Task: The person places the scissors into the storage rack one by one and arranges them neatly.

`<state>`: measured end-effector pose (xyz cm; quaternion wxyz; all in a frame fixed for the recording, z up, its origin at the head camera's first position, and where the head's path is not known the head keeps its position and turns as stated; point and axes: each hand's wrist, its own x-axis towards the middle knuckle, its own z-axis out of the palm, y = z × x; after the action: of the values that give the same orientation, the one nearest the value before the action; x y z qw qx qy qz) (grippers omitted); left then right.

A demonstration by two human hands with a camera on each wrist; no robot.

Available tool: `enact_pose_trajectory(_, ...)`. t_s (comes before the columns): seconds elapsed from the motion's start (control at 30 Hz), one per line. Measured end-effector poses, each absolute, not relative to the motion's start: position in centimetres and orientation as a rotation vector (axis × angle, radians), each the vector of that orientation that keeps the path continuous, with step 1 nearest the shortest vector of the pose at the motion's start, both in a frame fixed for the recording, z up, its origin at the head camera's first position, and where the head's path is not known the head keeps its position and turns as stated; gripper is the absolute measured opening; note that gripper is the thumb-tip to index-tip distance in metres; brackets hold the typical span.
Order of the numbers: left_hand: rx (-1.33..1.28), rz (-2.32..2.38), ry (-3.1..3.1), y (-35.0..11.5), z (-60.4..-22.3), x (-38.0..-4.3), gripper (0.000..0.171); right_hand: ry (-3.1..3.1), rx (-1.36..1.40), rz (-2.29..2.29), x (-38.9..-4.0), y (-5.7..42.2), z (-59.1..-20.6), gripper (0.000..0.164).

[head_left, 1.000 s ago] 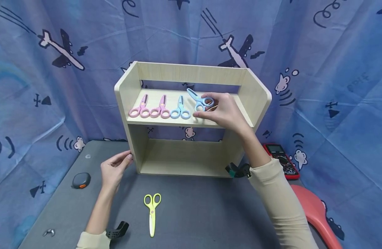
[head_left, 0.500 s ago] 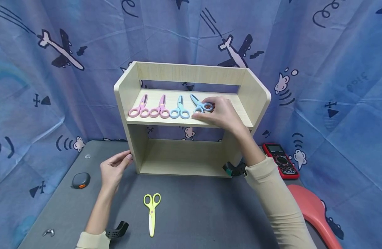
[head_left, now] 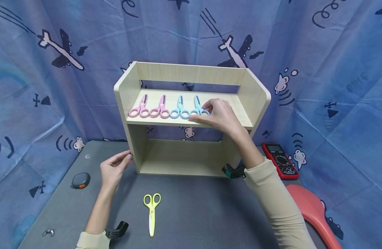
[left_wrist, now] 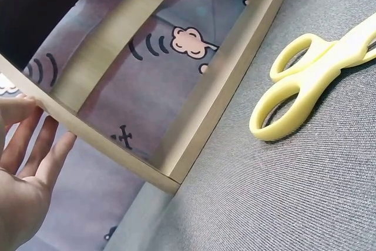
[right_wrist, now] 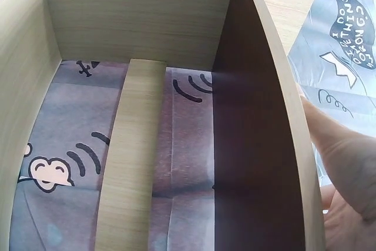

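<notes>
On the upper board of a light wooden shelf [head_left: 191, 123], my right hand [head_left: 220, 116] holds the handles of a pair of light blue scissors [head_left: 197, 102] between thumb and fingers. The blades point to the back, and the hand partly covers the right handle loop. A second pair of blue scissors [head_left: 179, 110] lies just left of it, followed by pink scissors [head_left: 161, 108] and another pink pair [head_left: 142, 108]. My left hand [head_left: 113, 170] touches the shelf's left side panel, its fingers [left_wrist: 57, 156] fairly straight against the edge. In the right wrist view, the shelf board hides the scissors.
Yellow scissors [head_left: 151, 212] lie on the grey table in front of the shelf. A tape measure [head_left: 81, 180] and a small metal piece [head_left: 49, 232] sit at left. To the right are a red multimeter [head_left: 281, 160] and a red paddle-shaped object [head_left: 309, 204].
The held blue scissors have come down onto the upper board and turned from slanting left to pointing nearly straight back. My right hand shifted slightly left and down; my left hand stayed put.
</notes>
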<state>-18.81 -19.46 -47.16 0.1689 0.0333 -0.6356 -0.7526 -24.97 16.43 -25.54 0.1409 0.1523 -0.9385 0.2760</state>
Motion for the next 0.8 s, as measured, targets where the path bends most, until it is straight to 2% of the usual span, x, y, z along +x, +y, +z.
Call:
enact_pose_trajectory(0.47,0.096,-2.127,-1.813,-19.4,-47.1,-18.9,0.033,-2.656,0.483,0.882,-24.0,17.3,-25.6,0.066)
enact_pose_trajectory(0.63,0.103,-2.127,-1.826,-19.4,-47.1,-18.7,0.034,-2.569,0.518,0.933,-22.4,17.5,-26.0,0.067)
enact_pose_trajectory(0.8,0.096,-2.122,-1.825,-19.5,-47.2,-18.7,0.034,-2.451,0.671,0.978,-20.0,17.2,-26.5,0.06)
